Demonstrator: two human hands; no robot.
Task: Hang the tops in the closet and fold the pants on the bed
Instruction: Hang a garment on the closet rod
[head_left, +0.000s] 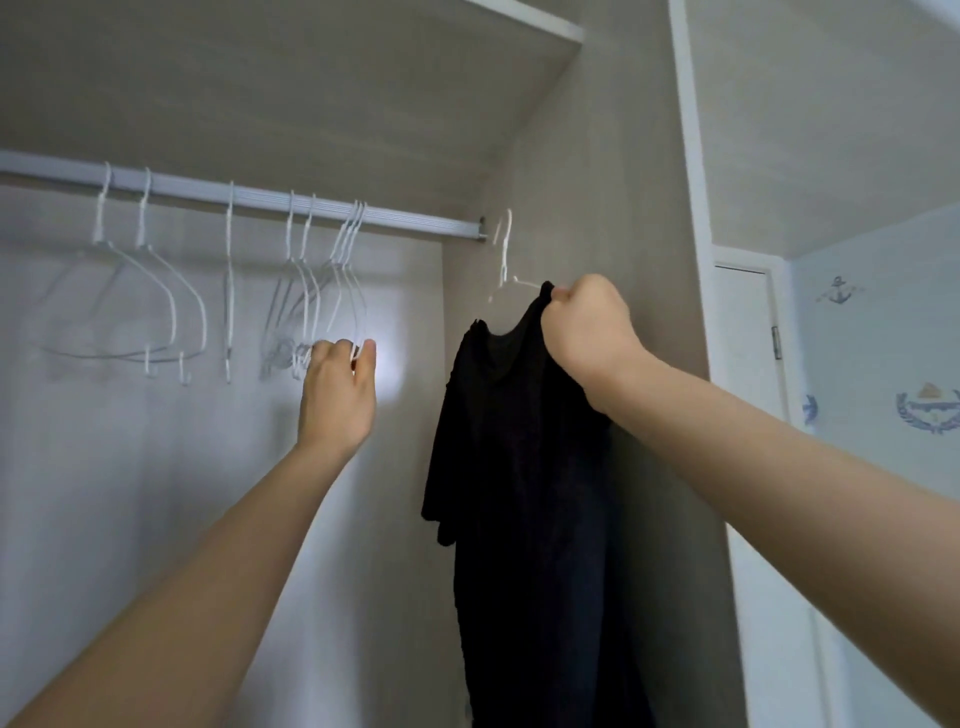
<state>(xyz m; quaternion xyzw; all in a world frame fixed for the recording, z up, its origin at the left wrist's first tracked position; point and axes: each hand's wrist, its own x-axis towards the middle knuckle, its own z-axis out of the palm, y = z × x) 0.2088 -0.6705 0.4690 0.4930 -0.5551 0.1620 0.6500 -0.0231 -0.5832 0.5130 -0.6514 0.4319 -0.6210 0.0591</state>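
Head view: at right of centre the right hand (584, 322) grips the shoulder of a limp black top (519, 441) on a thin white wire hanger (506, 254), its hook off the ribbed white closet rod (260, 195). Left of centre, the left hand (337, 384) pinches the lower corner of the rightmost of the empty wire hangers (332, 291) on that rod.

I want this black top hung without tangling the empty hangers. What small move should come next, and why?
Probably lift the right hand up and left so the hook of its hanger goes over the rod. The black top is already on that hanger, its hook is off the rod's end, and the left hand holds the empty hangers.
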